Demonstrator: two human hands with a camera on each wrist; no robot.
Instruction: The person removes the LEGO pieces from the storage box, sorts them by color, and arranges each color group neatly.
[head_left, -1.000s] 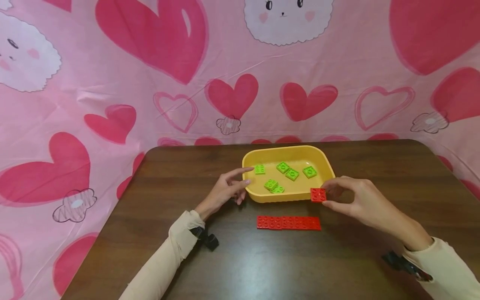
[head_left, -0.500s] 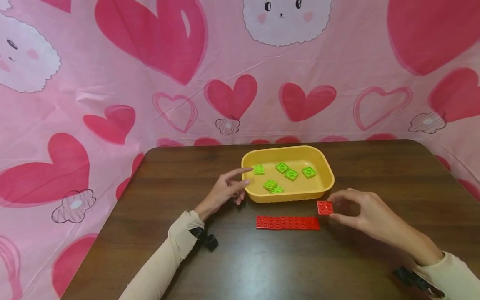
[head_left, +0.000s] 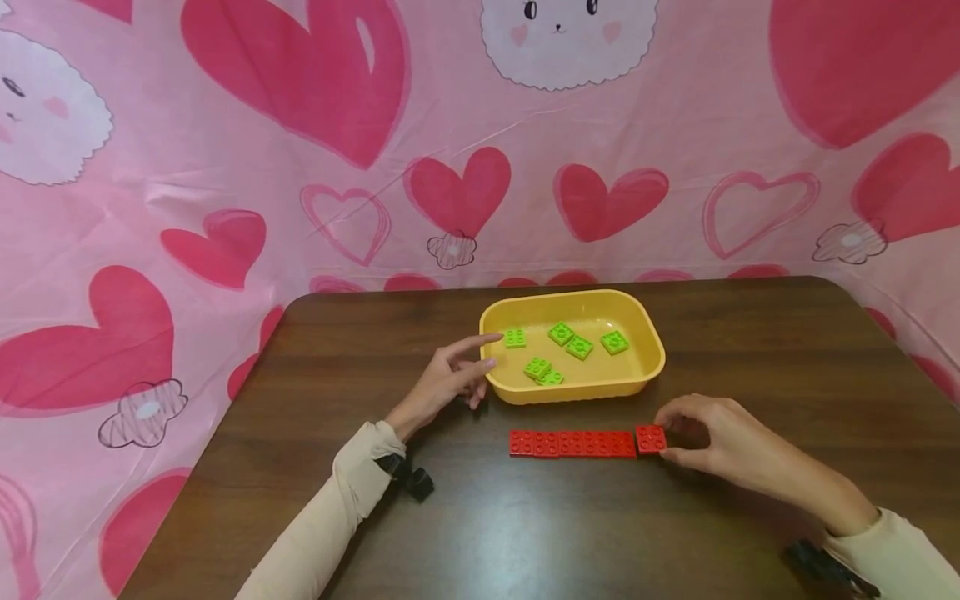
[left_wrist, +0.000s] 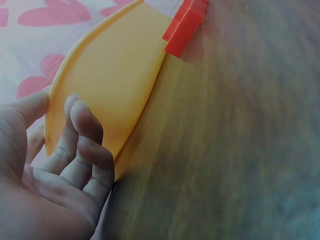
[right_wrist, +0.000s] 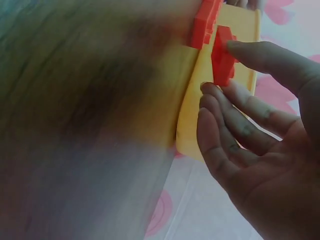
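My right hand (head_left: 720,437) pinches a red square building block (head_left: 650,438) between thumb and fingers. The block lies just right of a row of joined-up red blocks (head_left: 572,443) on the table, with a narrow gap seen in the right wrist view. My left hand (head_left: 447,383) rests at the left rim of a yellow tray (head_left: 577,390), index finger and thumb reaching over the edge. In the left wrist view, the other fingers (left_wrist: 82,160) curl loosely outside the tray wall. Several green blocks (head_left: 579,347) lie inside the tray, some studs up, some turned over.
The brown wooden table (head_left: 510,533) has its far edge just behind the tray. A pink cloth (head_left: 450,108) with hearts hangs behind it. Dark wrist straps (head_left: 405,477) sit at both sleeves.
My right hand has carried the red block from the tray's front right corner down and slightly right, to the right end of the red row. The left hand has stayed at the tray rim.
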